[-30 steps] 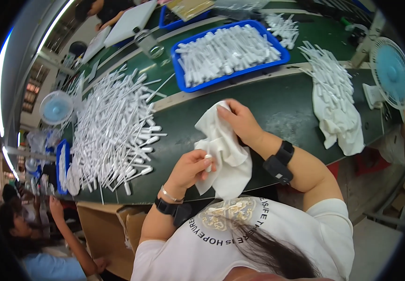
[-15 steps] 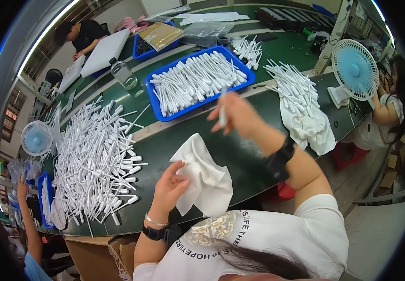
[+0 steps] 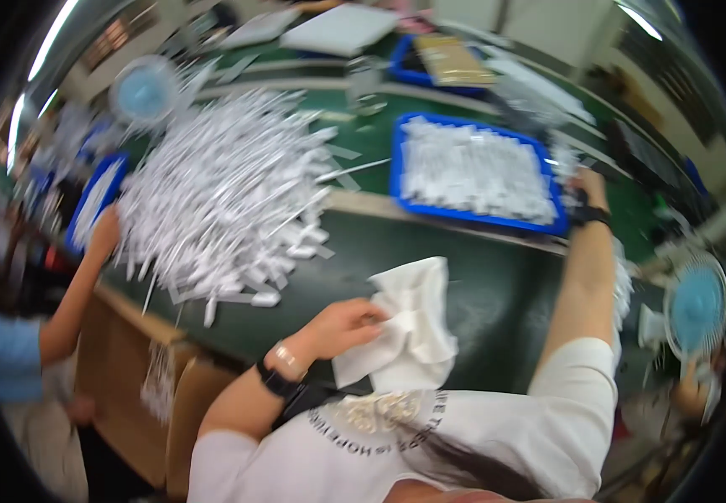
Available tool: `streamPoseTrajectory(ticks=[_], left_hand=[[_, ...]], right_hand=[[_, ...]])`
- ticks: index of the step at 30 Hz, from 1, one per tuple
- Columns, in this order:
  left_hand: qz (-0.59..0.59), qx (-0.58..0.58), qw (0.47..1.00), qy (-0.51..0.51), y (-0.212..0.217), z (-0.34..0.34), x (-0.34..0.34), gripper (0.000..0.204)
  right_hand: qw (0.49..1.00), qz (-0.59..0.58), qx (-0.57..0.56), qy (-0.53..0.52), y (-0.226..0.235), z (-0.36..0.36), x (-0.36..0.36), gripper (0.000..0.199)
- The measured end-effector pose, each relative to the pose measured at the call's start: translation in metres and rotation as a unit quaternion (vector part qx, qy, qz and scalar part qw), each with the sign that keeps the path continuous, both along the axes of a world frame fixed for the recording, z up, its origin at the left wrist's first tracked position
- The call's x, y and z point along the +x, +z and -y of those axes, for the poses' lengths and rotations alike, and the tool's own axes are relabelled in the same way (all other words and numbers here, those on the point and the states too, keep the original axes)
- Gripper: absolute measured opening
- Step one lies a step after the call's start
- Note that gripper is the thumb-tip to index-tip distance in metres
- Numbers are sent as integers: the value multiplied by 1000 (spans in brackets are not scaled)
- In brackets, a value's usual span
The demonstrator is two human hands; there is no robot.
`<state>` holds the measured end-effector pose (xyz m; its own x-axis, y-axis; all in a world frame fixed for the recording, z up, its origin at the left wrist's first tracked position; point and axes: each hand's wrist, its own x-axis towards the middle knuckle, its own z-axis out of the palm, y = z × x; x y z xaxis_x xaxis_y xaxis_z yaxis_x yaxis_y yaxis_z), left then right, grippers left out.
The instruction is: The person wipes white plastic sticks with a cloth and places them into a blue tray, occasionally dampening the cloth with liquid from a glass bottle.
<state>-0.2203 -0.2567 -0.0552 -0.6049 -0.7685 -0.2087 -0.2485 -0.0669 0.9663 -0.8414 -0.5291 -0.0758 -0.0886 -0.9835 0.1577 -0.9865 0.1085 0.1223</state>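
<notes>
My left hand (image 3: 346, 327) has its fingers curled together at the edge of a white cloth (image 3: 417, 314), which lies crumpled on the green table close to my shirt. My right hand (image 3: 591, 191) is stretched far out to the right, beside the right end of a blue tray (image 3: 396, 180). Its fingers are blurred, and whatever they may hold is hidden. White plastic droppers (image 3: 480, 168) with bulb ends fill the tray in a layer. A small heap of droppers (image 3: 562, 155) lies just past the tray's right end, close to my right hand.
A big loose pile of droppers (image 3: 220, 184) covers the left of the table (image 3: 354, 243). Behind stand a clear bottle (image 3: 365, 84) and another blue bin (image 3: 400, 63). Fans (image 3: 697, 306) flank the table. At left, a co-worker's hand (image 3: 104, 230) touches the pile; a cardboard box (image 3: 119, 386) is below.
The view has swung right. My right hand has moved from the tray's front edge to beyond its right end. My left hand stays at the cloth. The co-worker's hand has come to the pile.
</notes>
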Motion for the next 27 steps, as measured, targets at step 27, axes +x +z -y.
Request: streamPoseTrajectory(ticks=[27], left_hand=[[265, -418, 789, 364, 12, -49, 115, 19]], right_hand=[[757, 564, 215, 251, 96, -290, 389, 13]])
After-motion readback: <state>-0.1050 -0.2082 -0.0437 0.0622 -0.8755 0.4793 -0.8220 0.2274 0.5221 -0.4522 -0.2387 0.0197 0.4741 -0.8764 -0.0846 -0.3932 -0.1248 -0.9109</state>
